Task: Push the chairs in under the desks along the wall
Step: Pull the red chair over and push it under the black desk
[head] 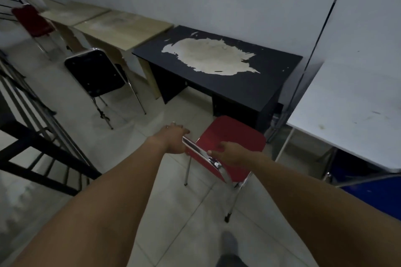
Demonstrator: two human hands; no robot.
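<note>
Nearest the camera, both forearms reach forward over the tiled floor (121, 115). The left hand (173, 138) is closed around the left end of the chrome top rail of the red chair (232, 143), and the right hand (227, 153) is curled over the same rail further right, fingers on the seat side. So both hands hold the chair by its backrest, with the seat pointing away from the person toward the wall.

Just beyond the seat stands the black table (217, 84), its top badly peeled to a pale patch. The chair's front edge sits near the table's right pedestal and is not yet under the top; it also stands at an angle to the opening, so it likely needs swinging left before it slides in.

Further left, a black chair (97, 71) stands clear of the light wooden table (123, 32), not pushed in. Furthest off, another red chair (32, 19) stands beside the far wooden table (71, 13), also out. To my eye, the task is at its start: three chairs remain, the first one in hand.
</note>
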